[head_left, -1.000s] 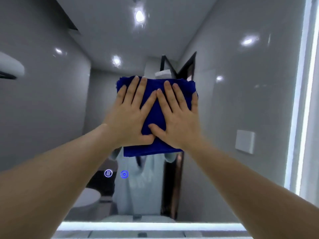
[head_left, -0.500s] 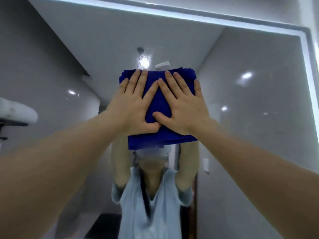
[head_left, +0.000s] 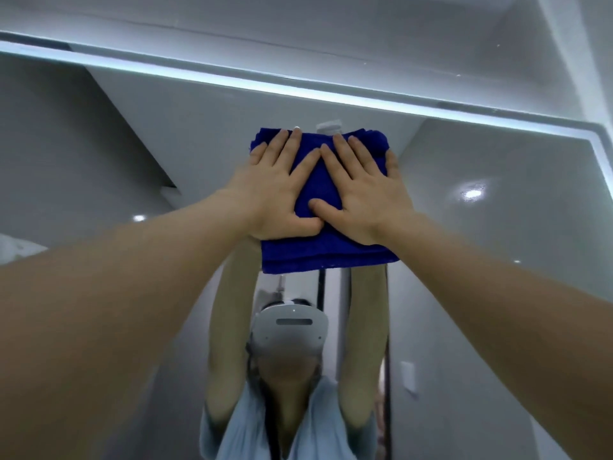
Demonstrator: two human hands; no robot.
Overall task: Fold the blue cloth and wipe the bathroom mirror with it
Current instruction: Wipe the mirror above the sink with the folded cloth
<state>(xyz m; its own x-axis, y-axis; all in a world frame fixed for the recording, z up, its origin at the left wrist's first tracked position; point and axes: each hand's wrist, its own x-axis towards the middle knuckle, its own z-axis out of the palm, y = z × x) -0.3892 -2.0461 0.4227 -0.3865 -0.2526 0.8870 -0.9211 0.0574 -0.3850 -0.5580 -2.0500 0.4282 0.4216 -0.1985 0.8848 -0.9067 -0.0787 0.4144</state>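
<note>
The folded blue cloth (head_left: 326, 254) lies flat against the bathroom mirror (head_left: 481, 247), high up near its lit top edge. My left hand (head_left: 275, 190) presses the cloth's left half with straight, spread fingers. My right hand (head_left: 363, 194) presses the right half the same way, thumbs meeting in the middle. Both arms reach up and forward. The cloth's centre is hidden under my hands.
A glowing light strip (head_left: 298, 91) runs along the mirror's top edge and down its right side. The mirror reflects a person wearing a white headset (head_left: 288, 333), grey walls and ceiling spotlights. A white fixture (head_left: 16, 249) shows at the far left.
Both hands have slid the cloth upward on the mirror, from the middle toward the top edge. The camera has tilted up with them.
</note>
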